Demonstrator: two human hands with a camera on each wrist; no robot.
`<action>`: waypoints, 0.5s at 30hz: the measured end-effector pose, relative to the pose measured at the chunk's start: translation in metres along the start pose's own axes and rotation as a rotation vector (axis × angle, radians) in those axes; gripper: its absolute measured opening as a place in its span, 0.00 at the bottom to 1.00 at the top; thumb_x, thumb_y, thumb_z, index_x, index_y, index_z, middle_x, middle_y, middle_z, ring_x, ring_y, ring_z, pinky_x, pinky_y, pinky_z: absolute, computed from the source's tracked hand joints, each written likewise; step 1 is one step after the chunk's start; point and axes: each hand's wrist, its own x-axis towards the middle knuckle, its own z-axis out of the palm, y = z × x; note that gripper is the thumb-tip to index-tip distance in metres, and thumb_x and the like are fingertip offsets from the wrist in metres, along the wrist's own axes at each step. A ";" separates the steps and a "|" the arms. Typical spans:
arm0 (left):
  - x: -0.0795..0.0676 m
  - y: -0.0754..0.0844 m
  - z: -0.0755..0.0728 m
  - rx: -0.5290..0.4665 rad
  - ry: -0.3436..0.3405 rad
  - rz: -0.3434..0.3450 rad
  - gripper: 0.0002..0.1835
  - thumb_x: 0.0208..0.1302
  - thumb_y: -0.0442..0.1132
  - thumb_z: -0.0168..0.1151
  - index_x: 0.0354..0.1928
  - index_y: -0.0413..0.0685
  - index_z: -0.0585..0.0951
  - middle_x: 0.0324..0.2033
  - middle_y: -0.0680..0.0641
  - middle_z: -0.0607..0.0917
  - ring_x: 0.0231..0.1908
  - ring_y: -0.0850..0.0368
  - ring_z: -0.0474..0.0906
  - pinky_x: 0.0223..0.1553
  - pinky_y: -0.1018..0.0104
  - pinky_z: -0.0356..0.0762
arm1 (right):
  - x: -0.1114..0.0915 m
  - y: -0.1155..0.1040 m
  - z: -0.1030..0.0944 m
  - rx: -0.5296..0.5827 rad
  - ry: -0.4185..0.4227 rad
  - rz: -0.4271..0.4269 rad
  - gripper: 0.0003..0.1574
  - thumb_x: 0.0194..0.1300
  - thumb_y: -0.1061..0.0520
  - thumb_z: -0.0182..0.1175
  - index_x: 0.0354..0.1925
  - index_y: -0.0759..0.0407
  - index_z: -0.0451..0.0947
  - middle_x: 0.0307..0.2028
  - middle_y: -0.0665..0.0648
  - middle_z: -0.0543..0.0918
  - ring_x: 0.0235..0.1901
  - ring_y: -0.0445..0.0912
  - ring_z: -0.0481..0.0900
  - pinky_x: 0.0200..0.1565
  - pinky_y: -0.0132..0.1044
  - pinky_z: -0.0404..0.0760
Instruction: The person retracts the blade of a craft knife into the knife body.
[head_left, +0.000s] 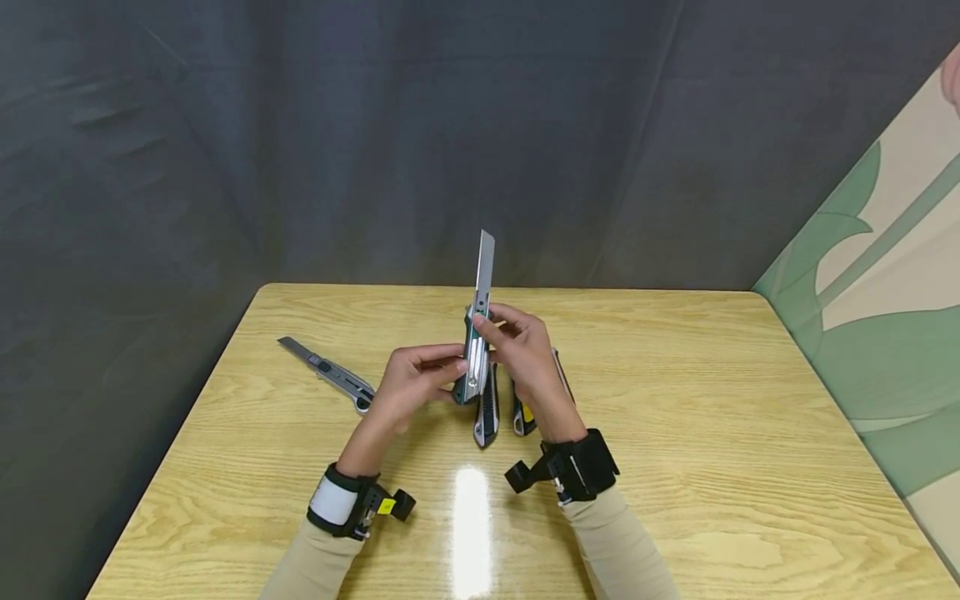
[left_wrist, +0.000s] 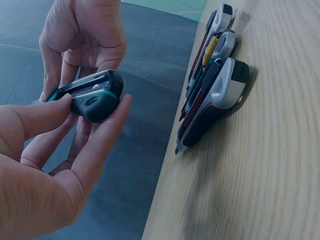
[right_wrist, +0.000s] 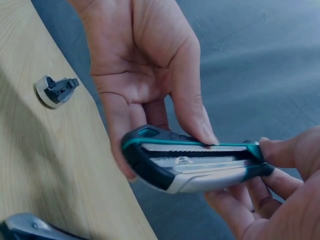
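Both hands hold a snap-off utility knife (head_left: 477,354) above the table, its handle black, green and silver. In the head view its long blade (head_left: 486,260) points up and away. My left hand (head_left: 411,382) pinches the butt end of the handle between thumb and fingers. Higher up, near the blade end, my right hand (head_left: 528,350) grips it with the thumb on the front face. The right wrist view shows the slotted side of the handle (right_wrist: 210,162), with the left hand (right_wrist: 150,65) above it and the right hand (right_wrist: 285,200) at the other end.
On the wooden table (head_left: 712,467), a grey utility knife (head_left: 341,379) with its blade out lies to the left. Below the hands lie a black-and-silver knife (head_left: 487,417), a yellow-marked knife (head_left: 523,418) and another (head_left: 561,375), partly hidden. A dark curtain (head_left: 450,150) hangs behind.
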 end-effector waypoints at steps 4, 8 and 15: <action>0.000 0.000 0.000 -0.003 0.006 -0.003 0.16 0.59 0.37 0.66 0.50 0.49 0.83 0.48 0.40 0.84 0.39 0.48 0.82 0.31 0.55 0.89 | -0.001 0.000 -0.001 -0.020 -0.011 0.001 0.16 0.61 0.51 0.63 0.47 0.55 0.83 0.33 0.55 0.78 0.29 0.47 0.71 0.26 0.34 0.82; 0.000 0.000 0.000 -0.006 0.000 -0.006 0.16 0.59 0.38 0.66 0.50 0.49 0.83 0.48 0.40 0.84 0.39 0.47 0.82 0.32 0.55 0.89 | 0.000 0.001 -0.002 -0.003 -0.036 0.013 0.17 0.62 0.50 0.63 0.48 0.54 0.82 0.35 0.56 0.79 0.30 0.48 0.73 0.27 0.35 0.84; 0.000 0.000 -0.001 0.014 0.023 -0.007 0.16 0.58 0.40 0.67 0.50 0.52 0.84 0.50 0.43 0.84 0.39 0.49 0.83 0.34 0.49 0.88 | 0.001 -0.001 -0.004 -0.009 -0.088 0.072 0.20 0.63 0.45 0.60 0.50 0.53 0.80 0.43 0.57 0.79 0.39 0.49 0.79 0.40 0.43 0.88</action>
